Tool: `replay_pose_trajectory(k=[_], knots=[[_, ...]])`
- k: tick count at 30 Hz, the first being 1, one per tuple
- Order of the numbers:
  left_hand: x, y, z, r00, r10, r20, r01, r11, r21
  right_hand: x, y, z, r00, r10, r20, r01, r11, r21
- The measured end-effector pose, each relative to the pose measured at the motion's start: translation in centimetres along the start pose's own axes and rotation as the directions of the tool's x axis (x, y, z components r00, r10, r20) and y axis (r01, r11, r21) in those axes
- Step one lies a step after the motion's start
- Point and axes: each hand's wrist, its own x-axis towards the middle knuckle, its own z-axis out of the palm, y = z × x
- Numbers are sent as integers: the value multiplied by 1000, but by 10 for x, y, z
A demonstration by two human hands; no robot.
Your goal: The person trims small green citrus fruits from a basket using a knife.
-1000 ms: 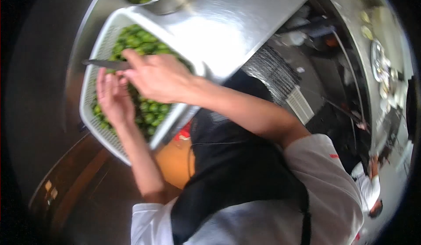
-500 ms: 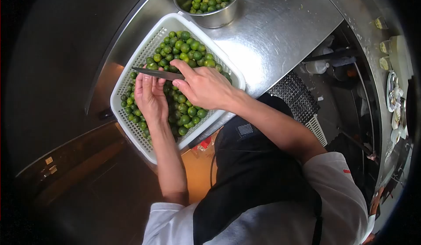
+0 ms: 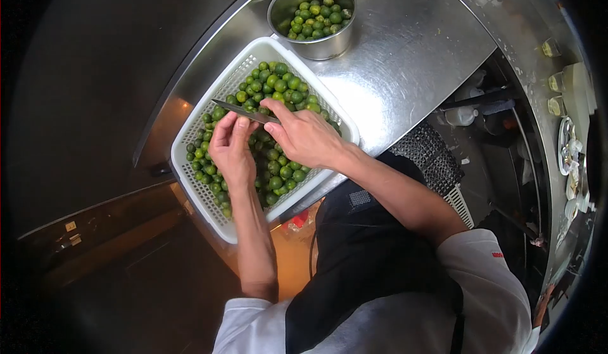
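Observation:
My right hand (image 3: 307, 137) is closed around a knife (image 3: 240, 109), its handle hidden in the palm and its blade pointing left. The index finger lies along the top of the blade. My left hand (image 3: 233, 154) is closed just under the blade, thumb and fingertips pinched together; whatever they hold is hidden. Both hands are above a white perforated plastic basket (image 3: 179, 164), which holds many small green limes (image 3: 275, 181). Some of the limes have yellowish patches.
Behind the basket stands a round steel pot (image 3: 326, 48) with more limes inside. Both rest on a shiny steel counter (image 3: 405, 43). A black ribbed mat (image 3: 427, 141) lies below the counter's right edge. Small glasses (image 3: 556, 83) stand at the far right.
The whole view has shifted, so basket and pot appear lower and further right. My left fingers, earlier more extended beneath the blade, are now curled into a pinch. The knife is tilted more.

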Motion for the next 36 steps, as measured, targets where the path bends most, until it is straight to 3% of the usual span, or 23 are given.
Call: replay_pose_trajectory(k=[2,5,9,14,15,17,18,20,21,24,26,28,31,32,34,36], knots=[[1,3,1,999,-7,38,9,999,-41,0,2,1,999,-12,-46,14,999,29],[7,2,-12,999,-5,-32,1,995,-103,-1,-6,-6,997,55,44,-56,998,14],[-3,1,1,996,15,84,-19,999,47,2,1,-1,999,-23,-36,28,991,132],[0,4,0,994,-39,101,37,999,26,11,20,14,984,-133,-123,167,927,335],[0,6,1,993,-47,111,46,999,15,12,15,8,1000,-24,14,14,866,501],[1,9,0,991,-87,97,88,996,3,10,6,-8,938,114,327,-323,627,709],[2,10,0,990,-108,92,109,994,-4,10,6,-10,924,133,359,-369,563,740],[8,10,-6,993,-38,-115,38,999,2,10,6,-15,892,167,420,-450,428,784],[9,14,-1,963,71,-259,-59,997,56,10,4,-18,881,221,418,-473,378,796],[14,37,6,810,482,-333,-405,872,276,12,10,-16,836,403,373,-506,303,807],[26,69,42,795,567,-215,-478,804,353,14,6,-21,806,462,370,-531,289,796],[40,108,80,825,542,156,-526,639,561,15,7,-18,775,500,387,-566,277,776],[62,136,56,861,437,262,-474,499,725,17,13,-18,794,481,371,-536,269,800],[61,138,53,882,435,180,-413,530,741,15,13,-17,792,486,369,-534,261,804],[74,109,24,942,263,209,-319,506,802,14,13,-15,800,482,358,-520,260,813],[85,60,8,902,116,415,-429,323,843,15,12,-16,799,492,345,-514,262,817]])
